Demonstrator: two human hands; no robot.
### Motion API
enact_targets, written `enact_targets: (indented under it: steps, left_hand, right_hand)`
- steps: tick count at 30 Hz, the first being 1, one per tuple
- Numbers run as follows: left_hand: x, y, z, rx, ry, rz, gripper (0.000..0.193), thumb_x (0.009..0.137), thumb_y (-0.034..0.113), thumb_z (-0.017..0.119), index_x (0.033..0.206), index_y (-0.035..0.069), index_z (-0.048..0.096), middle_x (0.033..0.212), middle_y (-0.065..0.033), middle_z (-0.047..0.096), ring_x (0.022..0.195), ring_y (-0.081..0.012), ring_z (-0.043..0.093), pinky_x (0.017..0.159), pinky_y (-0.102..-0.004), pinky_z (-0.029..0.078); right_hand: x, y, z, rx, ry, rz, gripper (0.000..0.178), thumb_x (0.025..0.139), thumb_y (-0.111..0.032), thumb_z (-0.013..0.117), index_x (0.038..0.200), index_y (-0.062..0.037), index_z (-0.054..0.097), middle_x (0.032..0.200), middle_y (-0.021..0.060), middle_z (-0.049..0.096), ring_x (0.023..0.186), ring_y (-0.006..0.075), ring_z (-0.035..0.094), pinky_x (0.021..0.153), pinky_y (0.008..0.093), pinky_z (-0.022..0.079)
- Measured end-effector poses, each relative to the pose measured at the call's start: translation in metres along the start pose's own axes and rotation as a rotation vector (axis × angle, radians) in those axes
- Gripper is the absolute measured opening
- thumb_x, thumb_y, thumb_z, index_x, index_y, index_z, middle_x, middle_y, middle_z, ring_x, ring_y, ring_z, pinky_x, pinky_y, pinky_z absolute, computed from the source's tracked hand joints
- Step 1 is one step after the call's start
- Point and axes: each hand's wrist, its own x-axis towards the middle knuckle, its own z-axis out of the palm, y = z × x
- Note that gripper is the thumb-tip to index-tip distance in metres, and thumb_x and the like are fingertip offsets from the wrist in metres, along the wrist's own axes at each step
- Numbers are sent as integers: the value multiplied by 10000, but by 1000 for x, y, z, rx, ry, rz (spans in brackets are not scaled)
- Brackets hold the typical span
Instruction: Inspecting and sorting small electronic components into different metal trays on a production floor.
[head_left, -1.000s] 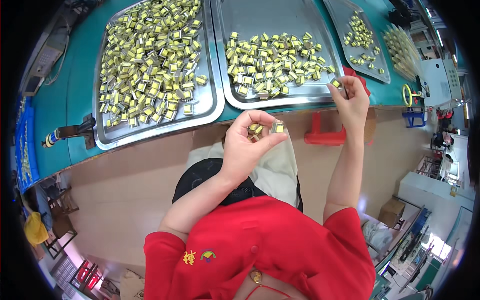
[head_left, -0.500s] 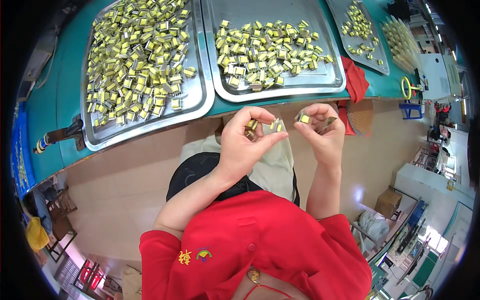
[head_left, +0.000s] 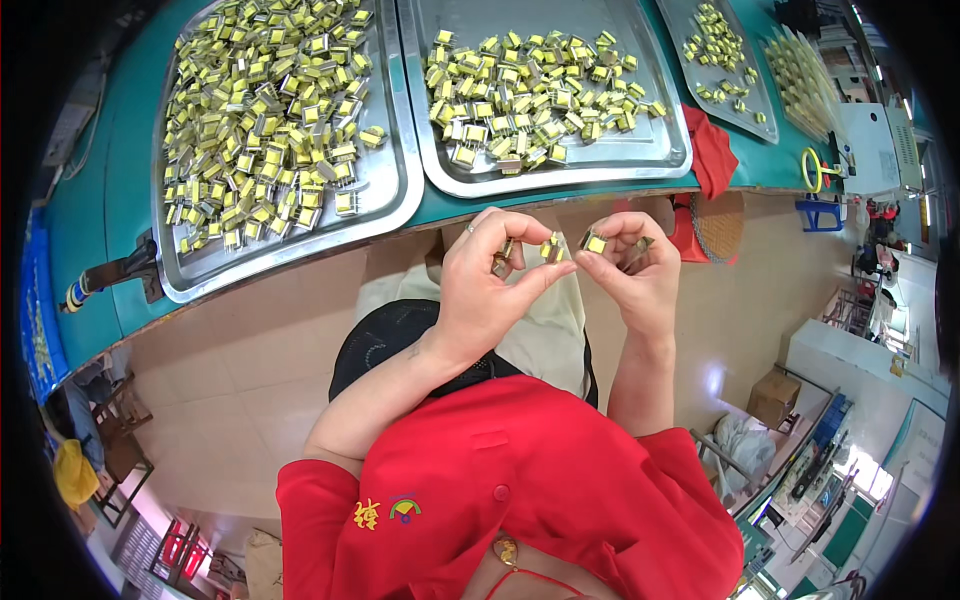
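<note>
My left hand [head_left: 487,285] is closed, with a small yellow-taped transformer [head_left: 552,248] pinched between thumb and fingertip. Behind that pinch, another piece [head_left: 502,260] sits among the curled fingers, partly hidden. Just to the right, my right hand [head_left: 642,283] is closed on a second yellow-taped transformer [head_left: 595,244]. One more metal-edged piece [head_left: 637,252] shows in its curled fingers. The two pinched transformers face each other a short gap apart, in front of the table edge. Many like them lie heaped in the left metal tray [head_left: 405,190] and the middle metal tray [head_left: 590,172].
A third metal tray [head_left: 765,125] with fewer transformers stands at the far right of the green table [head_left: 120,200]. Beside it lie a red cloth [head_left: 708,155] and a yellow ring [head_left: 811,170]. A black clamp-like fixture [head_left: 115,272] sits at the left edge. A blue stool [head_left: 820,214] stands beyond.
My right hand has moved slightly left, bringing its transformer closer to the one in my left hand. The left hand stays nearly in place. The view has shifted a little.
</note>
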Motion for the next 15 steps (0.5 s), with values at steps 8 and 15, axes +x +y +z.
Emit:
enact_targets:
  steps: [8,15]
  left_hand:
    - [-1,-1,1,8,-16,-1,301,654,26,793,867,36,581,781,37,497,596,-11,380,513,-165,316]
    - [-1,2,0,-313,-69,-238,275,825,68,628,1080,19,541,888,-25,558,768,-55,527,575,-167,382]
  right_hand:
    - [-2,1,0,9,2,17,283,737,46,707,967,-1,549,804,6,581,677,18,523,549,138,380]
    - [-2,-6,2,58,-7,31,286,732,51,706,962,-5,546,795,-7,574,663,9,507,541,140,365]
